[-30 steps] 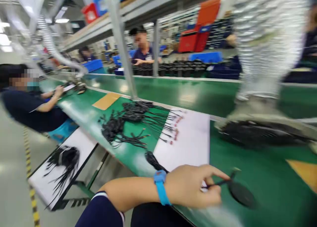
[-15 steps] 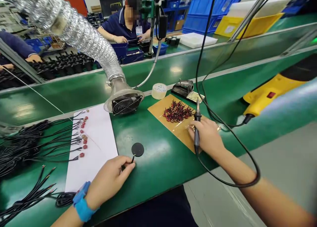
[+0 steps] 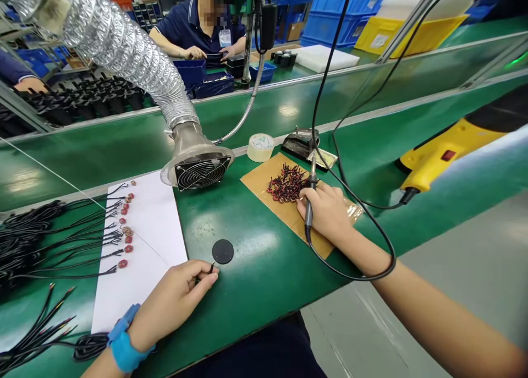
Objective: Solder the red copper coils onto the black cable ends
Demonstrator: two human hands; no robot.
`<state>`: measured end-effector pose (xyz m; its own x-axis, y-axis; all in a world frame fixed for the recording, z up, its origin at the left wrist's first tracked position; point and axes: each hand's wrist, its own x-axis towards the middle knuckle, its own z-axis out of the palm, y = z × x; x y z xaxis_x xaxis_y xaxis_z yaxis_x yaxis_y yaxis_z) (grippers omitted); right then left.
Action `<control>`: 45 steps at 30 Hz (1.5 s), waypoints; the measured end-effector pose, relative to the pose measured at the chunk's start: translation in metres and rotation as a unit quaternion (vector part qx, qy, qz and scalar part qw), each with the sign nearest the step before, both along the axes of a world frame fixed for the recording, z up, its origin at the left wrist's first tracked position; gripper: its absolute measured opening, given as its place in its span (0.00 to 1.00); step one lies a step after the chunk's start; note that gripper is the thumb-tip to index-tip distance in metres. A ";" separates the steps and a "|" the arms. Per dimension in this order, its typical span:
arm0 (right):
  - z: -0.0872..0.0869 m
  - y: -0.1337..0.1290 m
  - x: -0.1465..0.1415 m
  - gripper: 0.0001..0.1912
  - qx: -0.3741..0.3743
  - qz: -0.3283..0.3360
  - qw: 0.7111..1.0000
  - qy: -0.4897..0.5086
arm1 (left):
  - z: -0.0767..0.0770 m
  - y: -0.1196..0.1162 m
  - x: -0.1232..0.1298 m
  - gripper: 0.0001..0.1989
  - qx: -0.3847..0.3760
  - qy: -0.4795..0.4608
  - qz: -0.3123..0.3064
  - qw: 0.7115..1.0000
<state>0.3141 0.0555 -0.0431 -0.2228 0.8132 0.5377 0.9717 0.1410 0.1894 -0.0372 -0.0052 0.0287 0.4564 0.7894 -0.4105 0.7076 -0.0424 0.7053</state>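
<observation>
One black disc (image 3: 223,251) on the worktop (image 3: 256,284), one cable (image 3: 212,268) pinched by the left hand (image 3: 177,295) just beside it, one soldering iron (image 3: 309,213) gripped by the right hand (image 3: 330,212) to the disc's right, brought nearer the wire pile (image 3: 285,184).

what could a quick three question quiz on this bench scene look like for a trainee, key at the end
1. Multiple choice: what is the right hand holding?
A) a roll of clear tape
B) a slim soldering iron with a dark handle
C) a yellow plastic tool

2. True or false: the flat round black disc lies on the green tabletop, off the white sheet.

3. Fill in the colour: the heap of small red-and-black pieces lies on a flat ______ sheet.

Key: 1. B; 2. true; 3. brown
</observation>
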 end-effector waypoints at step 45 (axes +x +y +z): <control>0.011 -0.052 -0.154 0.12 -0.141 0.294 0.882 0.340 | -0.026 0.011 0.019 0.08 0.157 0.034 0.069 0.985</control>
<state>0.1606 0.0036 -0.0320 -0.3543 0.7879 0.5037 0.5905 0.6061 -0.5328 -0.0182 0.0054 0.0028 0.3162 0.9347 -0.1623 0.7666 -0.1509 0.6241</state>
